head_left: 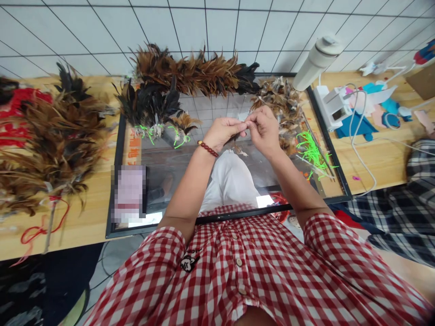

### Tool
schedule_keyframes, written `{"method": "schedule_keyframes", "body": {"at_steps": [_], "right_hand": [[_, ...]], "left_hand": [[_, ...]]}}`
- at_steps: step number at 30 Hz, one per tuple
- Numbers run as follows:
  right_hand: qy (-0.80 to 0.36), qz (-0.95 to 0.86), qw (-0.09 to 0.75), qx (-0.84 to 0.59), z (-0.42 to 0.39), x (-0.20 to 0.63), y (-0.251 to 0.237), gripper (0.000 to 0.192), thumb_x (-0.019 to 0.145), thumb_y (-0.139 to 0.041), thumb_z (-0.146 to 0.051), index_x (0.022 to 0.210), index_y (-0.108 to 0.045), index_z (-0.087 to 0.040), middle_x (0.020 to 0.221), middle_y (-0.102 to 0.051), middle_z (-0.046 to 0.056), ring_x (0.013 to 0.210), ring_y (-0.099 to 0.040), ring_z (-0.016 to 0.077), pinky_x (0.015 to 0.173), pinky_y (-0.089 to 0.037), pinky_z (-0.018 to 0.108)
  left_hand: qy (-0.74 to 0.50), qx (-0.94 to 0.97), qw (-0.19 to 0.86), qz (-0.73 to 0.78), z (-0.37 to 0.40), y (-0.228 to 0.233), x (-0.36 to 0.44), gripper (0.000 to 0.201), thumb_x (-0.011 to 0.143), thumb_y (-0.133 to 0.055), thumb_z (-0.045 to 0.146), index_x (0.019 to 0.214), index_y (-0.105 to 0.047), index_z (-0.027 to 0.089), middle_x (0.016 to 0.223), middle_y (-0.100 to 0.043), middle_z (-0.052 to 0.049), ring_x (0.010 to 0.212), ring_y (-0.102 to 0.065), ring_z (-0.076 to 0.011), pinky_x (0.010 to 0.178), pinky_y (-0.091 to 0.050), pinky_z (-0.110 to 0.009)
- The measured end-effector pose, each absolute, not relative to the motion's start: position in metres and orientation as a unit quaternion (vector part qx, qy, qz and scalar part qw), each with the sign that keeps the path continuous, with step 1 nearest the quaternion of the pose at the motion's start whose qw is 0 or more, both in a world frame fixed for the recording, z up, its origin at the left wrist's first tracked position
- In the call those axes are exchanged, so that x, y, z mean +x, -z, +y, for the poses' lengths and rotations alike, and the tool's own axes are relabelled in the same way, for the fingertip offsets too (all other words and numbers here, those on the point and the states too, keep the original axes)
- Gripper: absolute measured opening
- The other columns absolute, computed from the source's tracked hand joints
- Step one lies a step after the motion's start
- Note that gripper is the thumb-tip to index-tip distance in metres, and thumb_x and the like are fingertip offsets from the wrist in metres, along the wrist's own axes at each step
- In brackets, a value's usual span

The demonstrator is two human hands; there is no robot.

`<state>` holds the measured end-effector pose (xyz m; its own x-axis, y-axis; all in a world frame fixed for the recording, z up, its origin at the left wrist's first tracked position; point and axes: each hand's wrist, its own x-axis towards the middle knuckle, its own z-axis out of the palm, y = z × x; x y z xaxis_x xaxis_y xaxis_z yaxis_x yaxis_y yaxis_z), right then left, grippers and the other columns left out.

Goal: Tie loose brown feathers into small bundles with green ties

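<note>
I held my left hand (222, 132) and right hand (263, 130) together above the mirror (170, 167), fingertips of both pinched on a small feather (238, 136) between them. Feather bundles (190, 72) and green ties (311, 151) lay nearby.

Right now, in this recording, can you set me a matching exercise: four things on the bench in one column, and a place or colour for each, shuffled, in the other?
Things:
1. bead bracelet
2. white bottle
3. neon green ties
4. red cord

Places or colours:
A. far side of the bench, right of the black-framed panel, lying tilted
B. on the left hand, at the wrist
C. left end of the bench, under the brown feathers
D. on the panel, just right of the right hand

Pairs: 1-B, 2-A, 3-D, 4-C
</note>
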<state>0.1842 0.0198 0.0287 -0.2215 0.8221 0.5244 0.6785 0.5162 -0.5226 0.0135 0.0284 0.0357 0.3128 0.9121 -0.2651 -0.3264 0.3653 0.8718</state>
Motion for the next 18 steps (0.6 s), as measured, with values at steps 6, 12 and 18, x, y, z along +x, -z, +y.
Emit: {"method": "schedule_keyframes", "body": {"at_steps": [6,12,18], "right_hand": [[-0.136,-0.749,0.389,-0.519,0.022,0.194,-0.017,0.029,0.101,-0.058,-0.046,0.106,-0.072,-0.021,0.102,-0.069,0.009,0.087,-0.063,0.0206,0.081,-0.055,0.036],[-0.208,-0.772,0.291,-0.526,0.002,0.208,-0.005,0.020,0.090,-0.068,-0.037,0.089,-0.076,-0.019,0.081,-0.070,0.005,0.077,-0.063,0.0197,0.078,-0.051,0.035],[-0.131,-0.741,0.432,-0.497,0.011,0.186,-0.020,0.038,0.103,-0.054,-0.054,0.102,-0.075,-0.023,0.094,-0.073,0.006,0.082,-0.065,0.0201,0.079,-0.054,0.036]], "left_hand": [[-0.482,0.324,0.686,0.438,0.036,-0.033,0.008,0.019,0.077,-0.090,0.018,0.070,-0.073,0.015,0.063,-0.071,-0.003,0.063,-0.067,-0.0117,0.065,-0.050,-0.022],[-0.500,0.211,0.713,0.444,0.043,-0.030,0.010,0.027,0.088,-0.082,0.042,0.087,-0.071,0.017,0.074,-0.074,-0.005,0.081,-0.077,-0.0176,0.075,-0.060,-0.027],[-0.463,0.195,0.757,0.418,0.034,-0.035,0.019,0.039,0.090,-0.077,0.054,0.088,-0.070,0.016,0.076,-0.076,-0.006,0.086,-0.078,-0.0193,0.084,-0.061,-0.033]]}}
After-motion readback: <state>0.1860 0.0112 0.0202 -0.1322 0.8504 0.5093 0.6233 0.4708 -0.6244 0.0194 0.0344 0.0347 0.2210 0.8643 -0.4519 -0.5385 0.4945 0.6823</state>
